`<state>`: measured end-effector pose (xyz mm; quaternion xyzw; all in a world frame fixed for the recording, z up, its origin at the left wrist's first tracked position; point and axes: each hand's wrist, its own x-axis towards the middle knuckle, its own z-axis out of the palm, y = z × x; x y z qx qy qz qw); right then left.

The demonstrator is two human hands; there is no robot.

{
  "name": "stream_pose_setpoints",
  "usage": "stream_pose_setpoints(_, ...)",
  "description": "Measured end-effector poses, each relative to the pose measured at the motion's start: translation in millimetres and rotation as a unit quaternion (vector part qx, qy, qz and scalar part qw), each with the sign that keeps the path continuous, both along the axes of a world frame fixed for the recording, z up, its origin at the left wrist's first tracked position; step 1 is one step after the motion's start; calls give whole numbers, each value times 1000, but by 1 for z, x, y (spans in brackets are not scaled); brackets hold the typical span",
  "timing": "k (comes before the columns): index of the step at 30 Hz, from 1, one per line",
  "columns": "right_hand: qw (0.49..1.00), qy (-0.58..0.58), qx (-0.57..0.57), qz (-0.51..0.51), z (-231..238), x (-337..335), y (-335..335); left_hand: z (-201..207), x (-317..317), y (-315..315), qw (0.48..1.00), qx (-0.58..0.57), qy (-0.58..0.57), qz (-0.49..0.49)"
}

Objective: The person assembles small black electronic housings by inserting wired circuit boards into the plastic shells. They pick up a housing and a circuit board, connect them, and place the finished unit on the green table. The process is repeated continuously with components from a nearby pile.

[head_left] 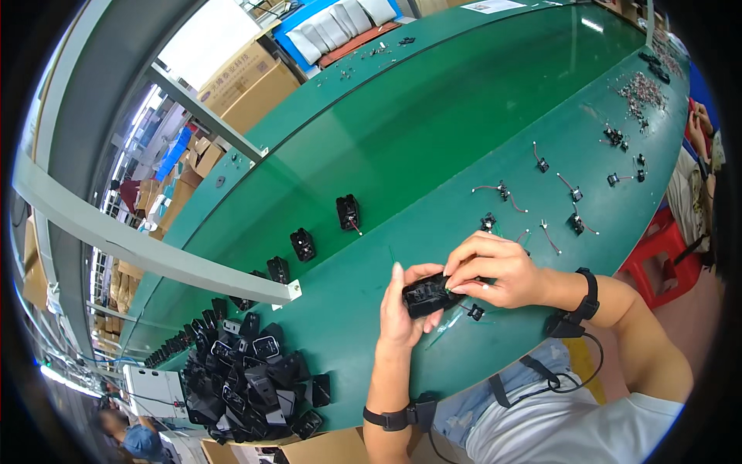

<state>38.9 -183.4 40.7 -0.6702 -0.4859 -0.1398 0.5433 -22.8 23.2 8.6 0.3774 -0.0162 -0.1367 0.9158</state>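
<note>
A black plastic housing (427,296) with an open, hollow side lies in my left hand (396,319), the fingers and thumb wrapped round it. My right hand (501,271) is closed in a pinch at the housing's right end; whatever sits between its fingertips is too hidden to name. Just below the hands, a small black part (475,312) rests on the green table beside a thin greenish strip (444,334). Beyond my right hand lie a small black component (488,222) and several others with thin wires, such as the wired component (576,224).
A big heap of black housings (255,379) covers the table at the left. A row of housings, including one housing (348,212), stands on the darker green strip. A grey metal frame bar (154,247) crosses the left. Loose wired parts (641,93) pile up far right, near a red stool (665,255).
</note>
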Motion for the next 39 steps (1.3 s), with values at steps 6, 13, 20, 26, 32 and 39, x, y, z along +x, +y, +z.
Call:
stream_pose_setpoints(6, 999, -36, -6, -4, -2, 2, -1, 18, -4, 3, 994, 11, -107, -29)
stream_pose_setpoints(13, 1000, -26, 10, 1, -1, -3, 0, -3, -2, 12, 997, 58, -54, -26)
stream_pose_setpoints(20, 998, -48, 5, -41, -7, -5, 3, 1, 0, 0, 995, 67, -63, -28)
stream_pose_setpoints(26, 997, 79, 15, -4, -10, -16, 7, -5, 0, 1, 995, 68, -69, -39)
stream_pose_setpoints(32, 977, 208, 49, 8, -24, -18, 9, -2, 1, -7, 991, 124, -51, -3)
stream_pose_setpoints(39, 998, 12, 35, 53, -26, -4, 12, 2, -5, -10, 972, 189, -51, 130)
